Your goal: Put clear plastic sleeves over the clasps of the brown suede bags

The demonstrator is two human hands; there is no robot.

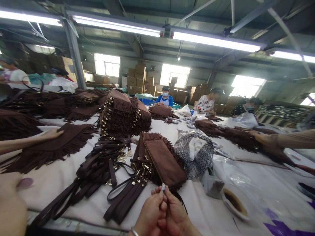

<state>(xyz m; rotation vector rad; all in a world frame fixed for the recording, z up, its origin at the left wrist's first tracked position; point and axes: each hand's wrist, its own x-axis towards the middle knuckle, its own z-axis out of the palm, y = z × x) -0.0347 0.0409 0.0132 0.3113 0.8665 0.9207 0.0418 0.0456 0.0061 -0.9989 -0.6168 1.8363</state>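
Note:
At the bottom centre, my left hand (pixel 152 211) and my right hand (pixel 176 211) are pressed together, fingers closed. Their fingertips pinch a small whitish piece (pixel 163 187), too small to identify. Right beyond the fingertips lies the lower corner of a flat brown zip pouch (pixel 166 160) with fringe. Left of the hands, dark brown straps (pixel 126 196) with gold clasps lie on the white-covered table (pixel 199 209). Whether the hands touch the pouch cannot be made out.
Stacked fringed bags (pixel 125 113) stand beyond the straps. Right of the pouch are a speckled plastic-wrapped bundle (pixel 194 152), a small clear box (pixel 213 185) and a dish of dark liquid (pixel 235 201). Other people's arms reach in from left and right; several people sit farther back.

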